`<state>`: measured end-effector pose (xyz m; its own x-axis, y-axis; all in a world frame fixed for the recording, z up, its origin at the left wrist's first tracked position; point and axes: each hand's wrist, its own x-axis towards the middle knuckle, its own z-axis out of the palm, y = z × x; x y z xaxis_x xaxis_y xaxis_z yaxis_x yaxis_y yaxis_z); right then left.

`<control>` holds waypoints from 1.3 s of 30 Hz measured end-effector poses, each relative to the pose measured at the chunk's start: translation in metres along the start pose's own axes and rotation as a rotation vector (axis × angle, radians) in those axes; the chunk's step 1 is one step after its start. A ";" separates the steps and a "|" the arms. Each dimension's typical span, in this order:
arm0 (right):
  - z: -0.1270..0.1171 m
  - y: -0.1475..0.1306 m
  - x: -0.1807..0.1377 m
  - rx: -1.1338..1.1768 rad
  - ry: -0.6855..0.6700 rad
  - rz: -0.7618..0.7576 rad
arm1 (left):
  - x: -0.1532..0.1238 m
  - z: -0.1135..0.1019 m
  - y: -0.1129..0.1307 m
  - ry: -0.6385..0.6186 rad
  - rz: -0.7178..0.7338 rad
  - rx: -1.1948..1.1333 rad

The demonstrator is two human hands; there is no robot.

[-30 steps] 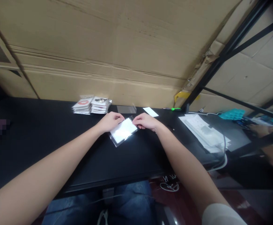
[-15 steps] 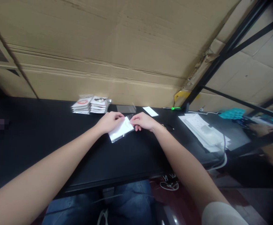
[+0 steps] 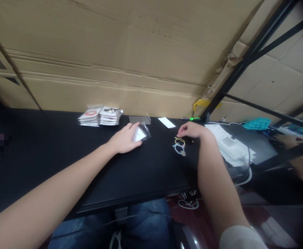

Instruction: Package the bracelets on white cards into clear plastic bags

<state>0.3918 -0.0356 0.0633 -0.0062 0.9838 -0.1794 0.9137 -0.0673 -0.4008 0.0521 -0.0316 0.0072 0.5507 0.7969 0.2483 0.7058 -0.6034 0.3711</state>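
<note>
My left hand (image 3: 124,139) lies on the black table (image 3: 63,155), its fingers over a clear plastic bag (image 3: 144,132) holding a white card (image 3: 139,134). The hand hides the bag's near corner. My right hand (image 3: 191,130) hangs to the right, fingertips curled down just above two small loops. These are a yellow cord loop (image 3: 179,141) and a pale blue cord loop (image 3: 178,149) with a small metal charm (image 3: 183,153). Nothing shows between my right fingers.
Stacked packets (image 3: 99,116) and a flat clear sleeve (image 3: 140,120) stand along the cardboard at the table's back, beside a white slip (image 3: 166,122). Papers (image 3: 226,145) lie to the right, past a black metal rack (image 3: 247,71). A co-worker's hand (image 3: 287,142) shows far right.
My right hand has left the bag and moved right, and the two cord loops now lie below it. The bag sits farther back under my left hand.
</note>
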 end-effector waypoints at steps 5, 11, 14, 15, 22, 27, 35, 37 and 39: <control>0.007 0.022 0.011 -0.032 -0.159 0.077 | 0.001 0.003 -0.006 0.013 0.001 -0.015; 0.027 0.005 0.027 -0.015 -0.014 -0.060 | 0.001 0.005 -0.009 0.031 0.009 -0.019; 0.030 -0.002 0.028 -0.003 0.087 -0.096 | 0.001 0.005 -0.010 0.038 0.002 -0.017; 0.029 -0.003 0.026 0.019 0.129 -0.117 | 0.001 0.004 -0.010 0.040 -0.002 -0.017; 0.014 -0.020 0.006 0.629 0.197 -0.288 | 0.002 0.003 -0.007 0.037 -0.019 -0.022; 0.043 -0.054 0.009 0.556 -0.032 -0.330 | 0.001 0.003 -0.007 0.045 -0.040 -0.025; 0.049 -0.061 0.010 -0.031 0.172 -0.526 | 0.002 0.002 -0.011 0.065 -0.070 -0.015; 0.050 -0.066 0.009 -0.026 0.147 -0.649 | 0.003 0.003 -0.011 0.069 -0.069 -0.013; 0.056 -0.072 0.010 -0.036 0.087 -0.708 | 0.002 0.004 -0.012 0.069 -0.068 -0.013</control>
<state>0.3027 -0.0301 0.0397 -0.5722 0.7987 0.1862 0.7149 0.5970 -0.3641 0.0468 -0.0226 0.0000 0.4696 0.8363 0.2831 0.7342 -0.5479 0.4009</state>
